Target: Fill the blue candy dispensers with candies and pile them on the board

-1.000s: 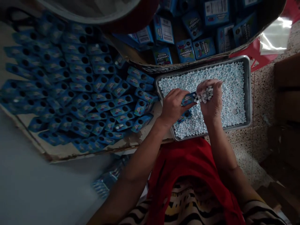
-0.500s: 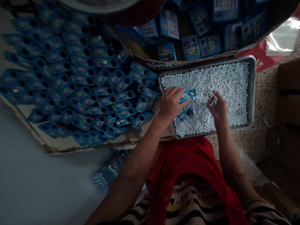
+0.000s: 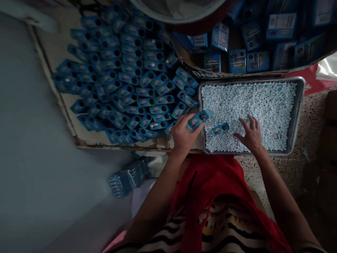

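Note:
My left hand (image 3: pixel 183 131) grips a small blue candy box (image 3: pixel 198 120) with a round hole at its end, by the left rim of a metal tray (image 3: pixel 299 116). Small white and pale blue candies (image 3: pixel 247 100) fill the tray. Over them, my right hand (image 3: pixel 251 133) hangs with fingers spread and nothing in it. Between the two hands a second blue candy box (image 3: pixel 220 129) lies on the candies. To the left, many similar boxes (image 3: pixel 131 88) stand packed together on the table, their round holes facing up.
Behind the tray stands a cardboard carton (image 3: pixel 223 74) of printed blue boxes. A large round container (image 3: pixel 181 21) sits at the back. Bundled blue packs (image 3: pixel 127 181) lie below the table's front edge (image 3: pixel 92 146). Clear plastic (image 3: pixel 326 68) rests at the right.
The right hand, earlier cupping candies at the box's hole, has moved away and now shows none. My left hand has drawn the box left toward the tray's rim. The view has shifted left.

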`<state>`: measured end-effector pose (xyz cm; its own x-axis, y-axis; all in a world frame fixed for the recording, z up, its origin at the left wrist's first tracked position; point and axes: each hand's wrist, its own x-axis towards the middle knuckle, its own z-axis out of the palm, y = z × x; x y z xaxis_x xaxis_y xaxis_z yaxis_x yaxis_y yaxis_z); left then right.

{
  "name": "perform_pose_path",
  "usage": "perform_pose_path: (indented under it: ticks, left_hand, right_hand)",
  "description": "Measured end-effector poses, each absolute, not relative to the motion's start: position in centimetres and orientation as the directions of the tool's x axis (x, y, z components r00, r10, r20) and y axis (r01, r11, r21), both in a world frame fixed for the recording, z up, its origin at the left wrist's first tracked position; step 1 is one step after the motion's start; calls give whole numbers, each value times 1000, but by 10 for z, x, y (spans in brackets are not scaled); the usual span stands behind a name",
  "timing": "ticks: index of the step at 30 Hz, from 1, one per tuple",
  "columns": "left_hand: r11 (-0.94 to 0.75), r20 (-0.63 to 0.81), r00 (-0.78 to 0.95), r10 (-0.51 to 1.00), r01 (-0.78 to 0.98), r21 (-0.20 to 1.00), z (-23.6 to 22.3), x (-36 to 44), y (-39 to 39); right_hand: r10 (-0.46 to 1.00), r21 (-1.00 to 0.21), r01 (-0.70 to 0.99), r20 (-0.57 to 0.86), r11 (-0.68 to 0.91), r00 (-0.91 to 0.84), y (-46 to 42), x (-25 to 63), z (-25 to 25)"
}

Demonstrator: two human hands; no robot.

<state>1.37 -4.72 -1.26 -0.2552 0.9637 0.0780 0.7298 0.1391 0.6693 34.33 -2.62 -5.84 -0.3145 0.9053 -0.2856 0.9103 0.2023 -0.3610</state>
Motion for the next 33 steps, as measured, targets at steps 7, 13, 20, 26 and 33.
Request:
perform_pose_path:
  ticks: [7, 13, 20, 26, 33]
  left_hand:
    - [340, 58, -432, 900, 778, 528, -36, -5, -95]
    - [459, -59, -495, 867, 747, 481, -67, 7, -62]
    - [293, 68, -396, 916, 775, 559, -52, 26, -74]
    - [153, -80, -138, 987, 678, 719, -58, 81, -81]
    - [4, 66, -104, 992, 560, 828, -55, 94, -52]
  right_hand:
    - [766, -332, 790, -234, 515, -598, -3, 336, -98]
    - [871, -381, 862, -227, 333, -437, 30, 337, -118]
    - [860, -853, 161, -458, -497, 224, 27, 322, -99]
    - [750, -570, -589, -654, -573, -97, 18, 326, -65]
    - [864, -505, -801, -502, -323, -32, 22, 298, -23]
